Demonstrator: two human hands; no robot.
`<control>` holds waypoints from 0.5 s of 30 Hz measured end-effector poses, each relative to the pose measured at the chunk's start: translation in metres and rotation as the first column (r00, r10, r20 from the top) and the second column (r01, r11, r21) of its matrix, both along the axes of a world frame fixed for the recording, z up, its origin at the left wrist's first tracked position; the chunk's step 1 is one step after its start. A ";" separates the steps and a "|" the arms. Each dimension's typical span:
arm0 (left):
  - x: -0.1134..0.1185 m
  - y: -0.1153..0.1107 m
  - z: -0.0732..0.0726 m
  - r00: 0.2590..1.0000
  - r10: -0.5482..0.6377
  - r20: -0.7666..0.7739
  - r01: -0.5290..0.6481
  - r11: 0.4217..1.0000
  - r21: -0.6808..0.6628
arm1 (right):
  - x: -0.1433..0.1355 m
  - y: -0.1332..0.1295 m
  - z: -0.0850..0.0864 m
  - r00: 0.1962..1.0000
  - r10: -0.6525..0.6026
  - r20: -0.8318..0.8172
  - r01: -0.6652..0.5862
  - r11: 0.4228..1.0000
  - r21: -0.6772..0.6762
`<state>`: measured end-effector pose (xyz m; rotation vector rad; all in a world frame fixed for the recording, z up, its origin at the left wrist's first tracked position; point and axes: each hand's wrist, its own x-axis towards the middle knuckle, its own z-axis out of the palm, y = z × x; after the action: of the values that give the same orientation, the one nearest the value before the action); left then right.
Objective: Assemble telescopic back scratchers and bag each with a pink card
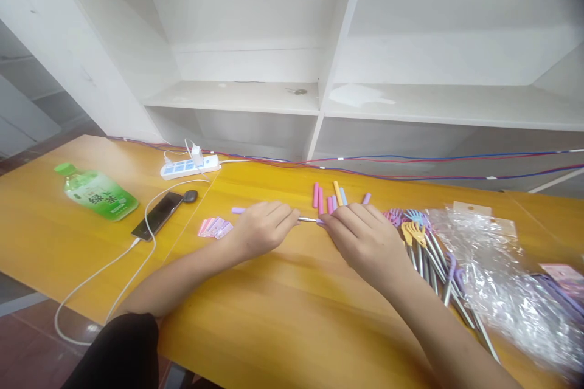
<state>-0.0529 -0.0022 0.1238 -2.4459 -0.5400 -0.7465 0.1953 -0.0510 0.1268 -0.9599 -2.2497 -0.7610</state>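
My left hand (267, 228) is closed round a thin rod whose purple end (238, 210) sticks out to its left. Between my hands a short silver length of the rod (307, 219) shows. My right hand (362, 237) is closed over the rod's other side, where a bit of purple shows at the fingertips. Just behind my right hand lie pink tubes (316, 195), an orange tube (337, 193) and other purple and blue tubes. Silver rods (438, 261) with yellow claw-shaped heads (413, 233) and others in pink, blue and purple lie right of my right hand.
Clear plastic bags (506, 292) cover the table's right side. Small pink and purple cards (215, 228) lie by my left forearm. Further left are a phone (159, 216) with a white cable, a green bottle (98, 193) and a power strip (189, 167). White shelves (237, 96) stand behind.
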 end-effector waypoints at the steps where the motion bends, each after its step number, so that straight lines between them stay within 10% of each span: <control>1: 0.000 0.000 0.000 1.000 0.001 -0.001 -0.001 1.000 -0.002 | 0.000 0.000 0.000 1.000 0.000 0.001 0.000 1.000 0.002; 15: 0.001 -0.003 0.002 0.999 -0.012 0.031 0.012 1.000 -0.013 | -0.002 -0.002 -0.003 1.000 0.003 0.004 -0.003 1.000 -0.019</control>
<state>-0.0523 -0.0052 0.1261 -2.4547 -0.5444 -0.7897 0.1933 -0.0533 0.1241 -0.9645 -2.2654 -0.7423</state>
